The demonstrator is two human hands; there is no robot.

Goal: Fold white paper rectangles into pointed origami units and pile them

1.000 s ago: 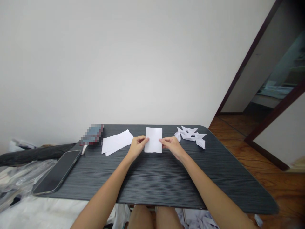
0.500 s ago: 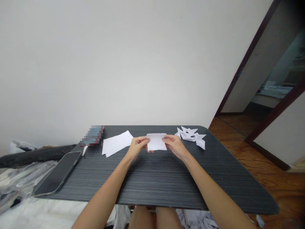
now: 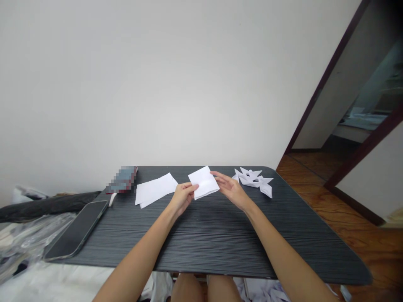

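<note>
A folded white sheet of paper [image 3: 204, 182], roughly square, is held tilted above the dark table [image 3: 214, 235]. My left hand [image 3: 184, 196] pinches its left edge, thumb on top. At its right edge is my right hand [image 3: 231, 189], fingers apart and stretched out; whether the fingertips touch the paper I cannot tell. To the left of my left hand lie flat white paper sheets [image 3: 155, 188], overlapping. Several folded paper boats [image 3: 253, 179] sit together beyond my right hand.
On the table's left side lie a black smartphone [image 3: 77, 230] and a blurred-out object [image 3: 123, 179] with a red edge. A white wall [image 3: 189, 84] stands behind the table. Plastic-wrapped things [image 3: 34, 235] fill the left side, and a doorway opens at right.
The folded paper has turned and tilted, its right side rising. My right hand has released its pinch and spread its fingers. My left hand keeps hold.
</note>
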